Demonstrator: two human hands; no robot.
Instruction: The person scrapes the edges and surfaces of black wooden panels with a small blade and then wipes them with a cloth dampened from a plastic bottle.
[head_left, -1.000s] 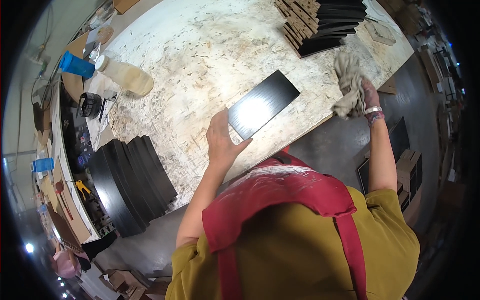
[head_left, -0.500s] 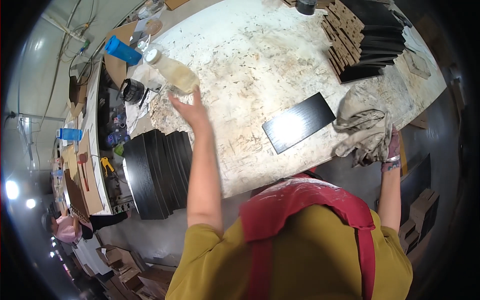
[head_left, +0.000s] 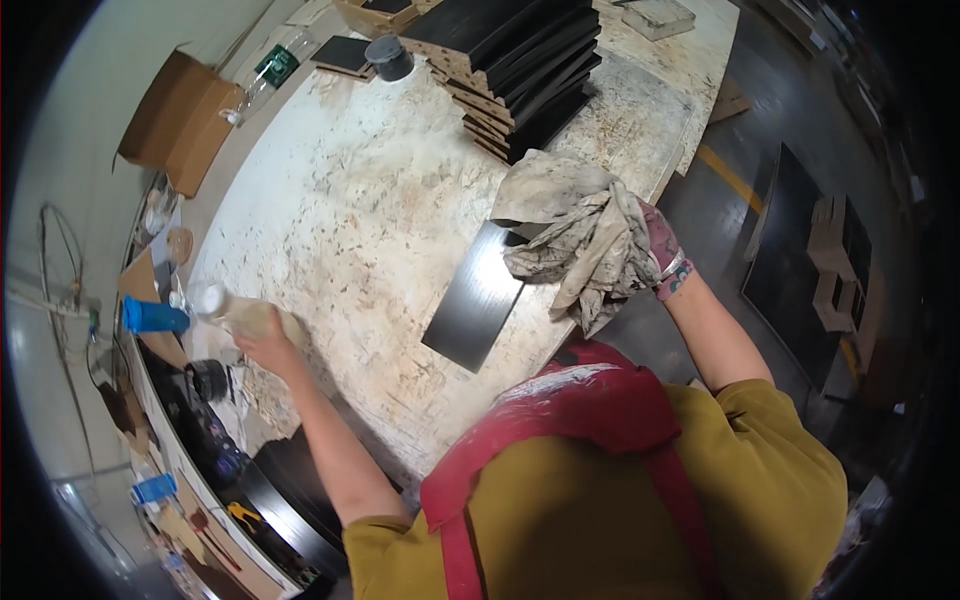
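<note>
Left hand [head_left: 266, 345]: thumb and fingers curled around translucent bottle [head_left: 240, 312], left side of worktable [head_left: 340, 200]. Right hand [head_left: 660, 240]: fingers clamped on bunched grey rag [head_left: 575, 225], fingertips hidden. Black rectangular panel [head_left: 473, 310] flat on table, far end partly behind rag.

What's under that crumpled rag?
The rag in the right hand hides part of the black panel and white table; whatever else lies beneath can't be seen.
</note>
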